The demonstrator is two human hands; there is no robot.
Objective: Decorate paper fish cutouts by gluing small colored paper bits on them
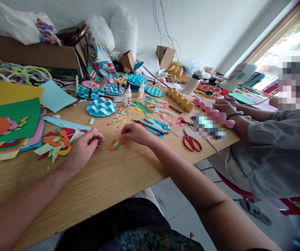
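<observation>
Near edge: bare wood is running along the worktop (pixel 95 188), giving a low lane up to the red scissors (pixel 191 141).
Hand gap: the left hand (pixel 87 143) and right hand (pixel 133 133) are flanking a narrow opening, a flat paper fish (pixel 115 144) lying there.
Left side: paper scraps (pixel 57 141) and stacked sheets (pixel 15 115) are covering the wood.
Middle: pens (pixel 151 128) are lying across; glue bottles (pixel 127 97) are standing beyond.
Right side: another person's forearms (pixel 237 120) are blocking.

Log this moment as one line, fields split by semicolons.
left hand: curled beside paper scraps, contents unclear; right hand: at tail of paper fish, contact unclear; fish: on table; scissors: on table
</observation>
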